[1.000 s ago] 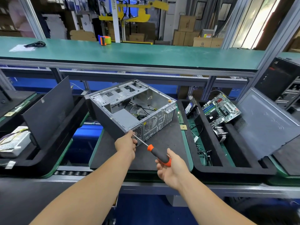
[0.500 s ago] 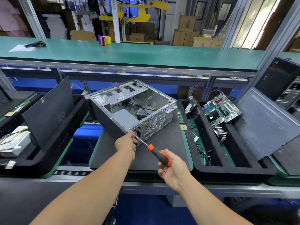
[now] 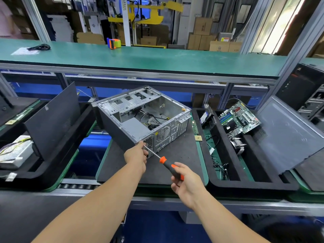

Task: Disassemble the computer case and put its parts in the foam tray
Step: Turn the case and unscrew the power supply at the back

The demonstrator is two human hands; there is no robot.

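Computer case (image 3: 140,118) lies open on the dark mat, foam tray (image 3: 226,174) just right of it. My right hand (image 3: 187,183) is closed round the screwdriver (image 3: 168,165), tip at the rear corner screw. My left hand (image 3: 137,155) is curled there, steadying the tip. Best keep the shaft square to the screw and press in, or it'll likely slip

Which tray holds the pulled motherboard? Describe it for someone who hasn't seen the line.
Start at the open computer case mid-bench. The black foam tray directly to its right holds the motherboard, a green board leaning in a far slot, beside a tilted grey side panel.
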